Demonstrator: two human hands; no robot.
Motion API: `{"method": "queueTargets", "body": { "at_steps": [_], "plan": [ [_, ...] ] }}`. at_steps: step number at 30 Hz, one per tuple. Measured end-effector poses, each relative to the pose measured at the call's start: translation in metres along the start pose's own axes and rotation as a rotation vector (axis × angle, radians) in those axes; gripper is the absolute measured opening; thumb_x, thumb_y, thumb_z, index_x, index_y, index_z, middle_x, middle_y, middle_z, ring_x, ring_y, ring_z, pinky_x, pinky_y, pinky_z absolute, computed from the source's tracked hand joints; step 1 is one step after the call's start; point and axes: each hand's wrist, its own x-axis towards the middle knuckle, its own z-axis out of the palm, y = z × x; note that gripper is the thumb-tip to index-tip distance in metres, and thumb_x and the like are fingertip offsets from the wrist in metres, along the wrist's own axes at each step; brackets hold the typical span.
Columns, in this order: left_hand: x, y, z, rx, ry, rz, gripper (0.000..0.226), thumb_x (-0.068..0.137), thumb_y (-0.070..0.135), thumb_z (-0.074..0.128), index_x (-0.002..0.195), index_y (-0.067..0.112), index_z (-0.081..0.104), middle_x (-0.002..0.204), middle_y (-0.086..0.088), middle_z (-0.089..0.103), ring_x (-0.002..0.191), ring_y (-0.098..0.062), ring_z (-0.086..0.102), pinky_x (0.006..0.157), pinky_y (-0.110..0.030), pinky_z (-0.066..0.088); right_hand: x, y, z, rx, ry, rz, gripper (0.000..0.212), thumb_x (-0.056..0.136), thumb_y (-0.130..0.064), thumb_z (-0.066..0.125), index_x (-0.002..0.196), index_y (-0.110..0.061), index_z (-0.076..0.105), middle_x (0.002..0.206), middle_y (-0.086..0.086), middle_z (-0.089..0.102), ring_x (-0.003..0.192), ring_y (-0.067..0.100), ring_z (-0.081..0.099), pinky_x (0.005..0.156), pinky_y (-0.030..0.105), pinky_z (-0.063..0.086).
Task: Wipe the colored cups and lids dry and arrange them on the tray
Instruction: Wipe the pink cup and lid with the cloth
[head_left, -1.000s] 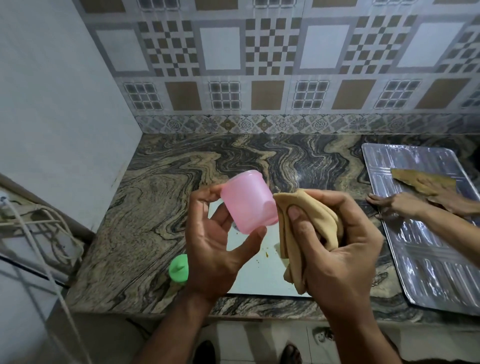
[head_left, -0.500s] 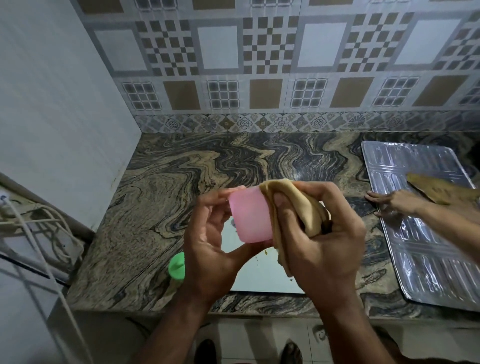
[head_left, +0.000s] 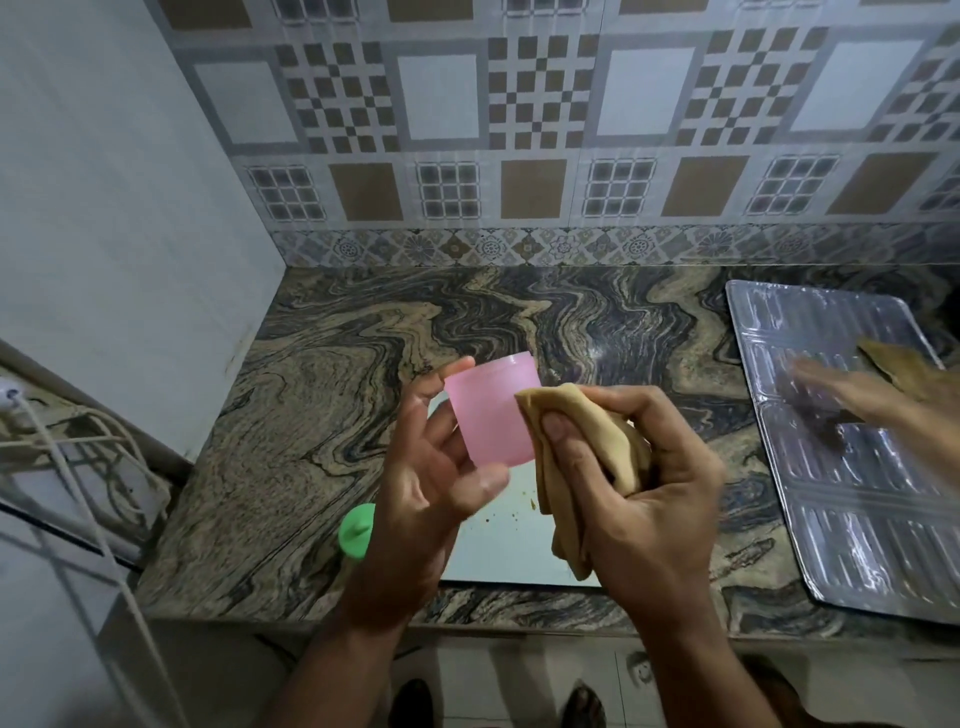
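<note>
The pink cup (head_left: 491, 415) is held above the counter (head_left: 322, 415), gripped by the left hand (head_left: 431, 478) with fingers curled behind its far side and the thumb under its lower edge; its long axis is tilted, the wider rimmed end up and away from the person, the narrower end down toward the thumb; which end is open cannot be told from here; the right hand (head_left: 623, 483) sits just to the cup's right, fingers and thumb bunched round a folded tan cloth (head_left: 582, 457), whose upper corner touches the cup's right wall; so the cup lies left of the cloth hand, and the wipe, as I judge it, runs across that wall while the left hand turns the cup about its tilted axis; a green lid (head_left: 357, 531) lies on the counter near the front edge, partly hidden behind the left wrist, apparently not yet wiped; the tray (head_left: 852, 545) lies on the counter to the right, well apart from the cup and nearer the right hand, so placing the cup there would mean a carry rightward; another person's hand (head_left: 852, 389), blurred, is over the tray beside a second brownish cloth (head_left: 898, 364), which could crowd the placing spot.
</note>
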Motion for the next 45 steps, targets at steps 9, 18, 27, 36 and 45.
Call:
{"method": "queueTargets", "body": {
  "at_steps": [9, 18, 27, 36, 45],
  "plan": [
    [0.008, 0.003, 0.005, -0.079, -0.022, -0.115, 0.088, 0.077, 0.030, 0.087, 0.150, 0.003, 0.045, 0.133, -0.019, 0.068, 0.120, -0.031, 0.065, 0.097, -0.036, 0.057, 0.024, 0.025, -0.026, 0.071, 0.159, 0.143, 0.008, 0.092, -0.021, 0.083, 0.097, -0.021, 0.076, 0.067, 0.003, 0.072, 0.045, 0.026, 0.065, 0.040, 0.038, 0.054],
    [0.010, -0.007, 0.005, -0.588, 0.029, -0.337, 0.085, 0.063, 0.036, 0.097, 0.135, 0.004, 0.068, 0.131, -0.017, 0.068, 0.107, -0.027, 0.071, 0.091, -0.034, 0.061, 0.016, 0.042, -0.025, 0.130, 0.081, 0.287, 0.009, 0.091, -0.020, 0.084, 0.096, -0.023, 0.077, 0.072, 0.008, 0.074, 0.050, 0.021, 0.065, 0.051, 0.035, 0.057],
    [0.014, -0.008, 0.008, -0.672, 0.036, -0.358, 0.077, 0.058, 0.032, 0.098, 0.126, 0.004, 0.073, 0.124, -0.017, 0.074, 0.102, -0.026, 0.076, 0.091, -0.035, 0.063, 0.017, 0.047, -0.018, 0.120, 0.159, 0.168, 0.010, 0.094, -0.029, 0.080, 0.101, -0.033, 0.073, 0.088, 0.003, 0.077, 0.072, 0.026, 0.074, 0.063, 0.050, 0.064],
    [0.014, -0.008, 0.010, -0.583, 0.166, -0.227, 0.098, 0.056, 0.030, 0.099, 0.141, 0.001, 0.059, 0.129, -0.021, 0.070, 0.110, -0.027, 0.074, 0.099, -0.039, 0.060, 0.005, 0.062, -0.005, 0.102, 0.150, 0.256, 0.007, 0.094, -0.029, 0.076, 0.098, -0.033, 0.073, 0.085, 0.004, 0.078, 0.069, 0.025, 0.074, 0.061, 0.066, 0.061],
    [0.026, -0.011, -0.031, 0.414, 0.326, 0.254, 0.079, 0.069, 0.019, 0.089, 0.137, 0.019, 0.050, 0.137, -0.007, 0.064, 0.125, -0.031, 0.064, 0.096, -0.046, 0.060, 0.013, 0.069, -0.012, 0.043, 0.190, 0.187, 0.009, 0.096, -0.026, 0.077, 0.102, -0.028, 0.071, 0.089, 0.010, 0.079, 0.069, 0.037, 0.076, 0.058, 0.062, 0.061]
  ]
}}
